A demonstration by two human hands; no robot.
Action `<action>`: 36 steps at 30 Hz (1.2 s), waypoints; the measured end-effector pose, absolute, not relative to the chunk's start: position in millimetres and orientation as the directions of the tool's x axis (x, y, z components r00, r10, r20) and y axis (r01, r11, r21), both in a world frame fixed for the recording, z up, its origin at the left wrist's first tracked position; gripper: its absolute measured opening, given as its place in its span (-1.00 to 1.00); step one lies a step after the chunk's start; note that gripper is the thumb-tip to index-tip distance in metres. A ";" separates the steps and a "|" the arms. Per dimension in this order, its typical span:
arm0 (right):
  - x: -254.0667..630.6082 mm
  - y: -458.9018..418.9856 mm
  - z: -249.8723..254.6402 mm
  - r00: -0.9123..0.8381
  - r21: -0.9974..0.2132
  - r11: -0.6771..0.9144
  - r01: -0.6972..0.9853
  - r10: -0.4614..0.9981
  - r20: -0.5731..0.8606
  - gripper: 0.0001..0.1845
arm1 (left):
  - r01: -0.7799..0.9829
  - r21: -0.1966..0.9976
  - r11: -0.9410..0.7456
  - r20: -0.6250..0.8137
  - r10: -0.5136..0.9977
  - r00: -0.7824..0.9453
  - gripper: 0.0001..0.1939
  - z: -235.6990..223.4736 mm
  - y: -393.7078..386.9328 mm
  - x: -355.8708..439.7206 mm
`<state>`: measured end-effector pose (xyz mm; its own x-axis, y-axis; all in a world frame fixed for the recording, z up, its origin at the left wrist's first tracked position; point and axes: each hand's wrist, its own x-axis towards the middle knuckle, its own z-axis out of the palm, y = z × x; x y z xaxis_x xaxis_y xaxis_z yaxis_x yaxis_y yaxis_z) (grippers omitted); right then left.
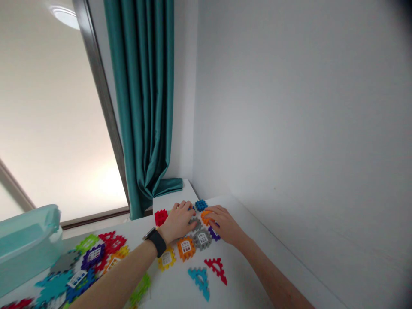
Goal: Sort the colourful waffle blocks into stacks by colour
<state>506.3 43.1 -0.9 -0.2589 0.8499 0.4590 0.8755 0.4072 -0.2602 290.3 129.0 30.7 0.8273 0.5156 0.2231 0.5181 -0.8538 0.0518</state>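
Note:
My left hand [180,221], with a dark watch on its wrist, bends its fingers over a blue toothed tile [192,208] that is mostly hidden. Its thumb lies by a grey toothed tile [195,224]. From the right, my right hand [225,223] closes its fingers on an orange toothed tile [205,218]. A purple tile [213,233] is partly under that hand. Nearer me lie a grey window tile [202,238], an orange window tile [186,248] and a yellow window tile [166,258]. Behind the hands are a blue tile [201,205] and a red tile [160,217].
A blue triangular piece [200,281] and a red triangular piece [217,269] lie on the white table [238,274]. Mixed tiles, including a purple window tile [93,256], are heaped at left beside a teal bin [28,253]. A wall [289,150] borders the right; a green curtain [144,107] hangs behind.

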 end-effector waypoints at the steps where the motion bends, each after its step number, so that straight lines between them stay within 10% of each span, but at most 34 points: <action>1: 502.3 42.1 1.0 -0.268 -0.244 0.411 0.878 0.846 0.461 -0.66 | 0.520 0.049 -0.853 0.226 0.517 0.826 -0.80 32.4 127.3 286.0; 36: 294.4 31.3 15.3 -0.518 -0.247 0.645 0.723 0.743 0.424 -0.73 | 0.726 0.087 -0.682 0.265 0.718 0.643 -0.86 45.4 49.9 54.6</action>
<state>294.4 31.3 15.3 -0.5181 0.7430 0.4237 0.7231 0.6451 -0.2470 54.6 49.9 45.4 0.6432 0.7185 0.2646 0.7261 -0.6821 0.0871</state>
